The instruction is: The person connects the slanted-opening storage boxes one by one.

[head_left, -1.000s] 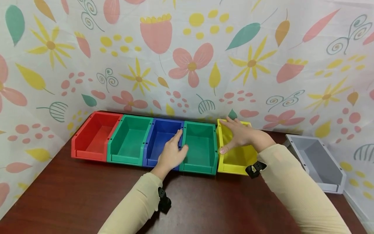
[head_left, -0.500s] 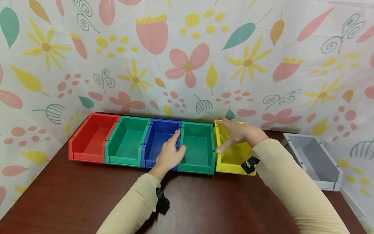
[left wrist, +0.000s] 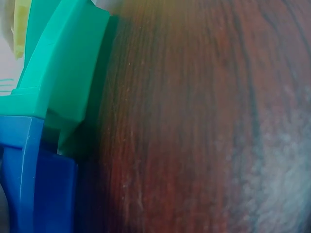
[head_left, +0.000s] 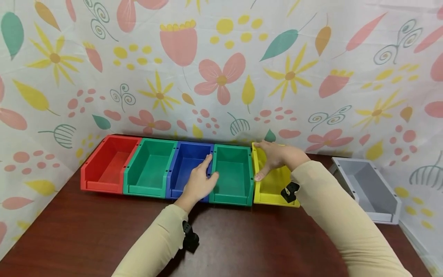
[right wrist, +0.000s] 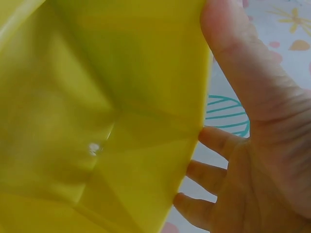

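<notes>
My right hand (head_left: 279, 156) holds the yellow bin (head_left: 273, 190): the thumb lies at its left rim, and fingers reach the back edge. In the right wrist view, fingertips meet the rim of that bin (right wrist: 131, 160). With its fingers extended, my left hand (head_left: 199, 182) rests over the wall between the blue bin (head_left: 190, 154) and a green bin (head_left: 230, 173), thumb on the green side. The left wrist view has the green bin's outside (left wrist: 80, 58) and part of the blue one (left wrist: 53, 194); only a sliver of the hand shows there.
A red bin (head_left: 112, 165) and another green bin (head_left: 149, 167) continue the row to the left. Apart on the right stands a grey bin (head_left: 370, 188). Behind them hangs a flower-patterned cloth (head_left: 221, 38). All bins sit on a dark brown table (head_left: 228, 246).
The view has shifted slightly, so everything sits a little further left in it. Both hands keep their places on the bins, and no bin has clearly moved.
</notes>
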The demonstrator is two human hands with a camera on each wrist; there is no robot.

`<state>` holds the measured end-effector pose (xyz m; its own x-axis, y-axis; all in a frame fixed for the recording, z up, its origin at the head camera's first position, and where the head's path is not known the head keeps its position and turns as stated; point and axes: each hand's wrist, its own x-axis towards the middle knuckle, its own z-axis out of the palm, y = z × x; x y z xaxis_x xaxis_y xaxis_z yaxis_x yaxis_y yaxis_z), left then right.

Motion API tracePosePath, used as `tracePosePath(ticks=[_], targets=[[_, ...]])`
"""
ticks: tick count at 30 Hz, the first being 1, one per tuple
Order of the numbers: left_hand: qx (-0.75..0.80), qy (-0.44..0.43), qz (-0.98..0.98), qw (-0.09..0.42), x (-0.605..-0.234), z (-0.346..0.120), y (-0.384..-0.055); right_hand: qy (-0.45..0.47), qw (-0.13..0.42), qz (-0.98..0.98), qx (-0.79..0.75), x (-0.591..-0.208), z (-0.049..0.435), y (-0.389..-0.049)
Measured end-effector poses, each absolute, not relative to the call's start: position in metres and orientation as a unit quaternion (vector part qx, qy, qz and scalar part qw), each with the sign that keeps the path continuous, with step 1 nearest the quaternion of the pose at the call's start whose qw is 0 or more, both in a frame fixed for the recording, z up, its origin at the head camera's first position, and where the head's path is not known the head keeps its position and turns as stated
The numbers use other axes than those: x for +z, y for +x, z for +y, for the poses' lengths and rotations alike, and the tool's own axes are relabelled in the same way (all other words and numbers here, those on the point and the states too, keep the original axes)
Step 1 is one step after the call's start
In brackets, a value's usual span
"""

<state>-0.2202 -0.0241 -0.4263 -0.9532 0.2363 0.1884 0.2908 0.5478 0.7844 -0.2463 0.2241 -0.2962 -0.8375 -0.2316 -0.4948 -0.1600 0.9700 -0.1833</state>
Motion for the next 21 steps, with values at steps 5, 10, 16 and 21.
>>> tracePosePath(ticks=[5,10,16,21], targets=[[-0.47,-0.159,-0.868,0.026,-0.427,-0.025,-0.222,-0.103,0.265,0.956,-0.069,-0.3,0.225,-0.247],[-0.498,-0.167,-0.851,0.02,-0.428,-0.028,-0.225,-0.099,0.267,0.956,-0.073,-0.305,0.224,-0.248],[-0.513,-0.162,-0.843,0.015,-0.426,-0.03,-0.226,-0.087,0.265,0.958,-0.069,-0.308,0.222,-0.249],[-0.518,-0.166,-0.839,0.017,-0.423,-0.028,-0.225,-0.074,0.27,0.958,-0.066,-0.309,0.222,-0.247]])
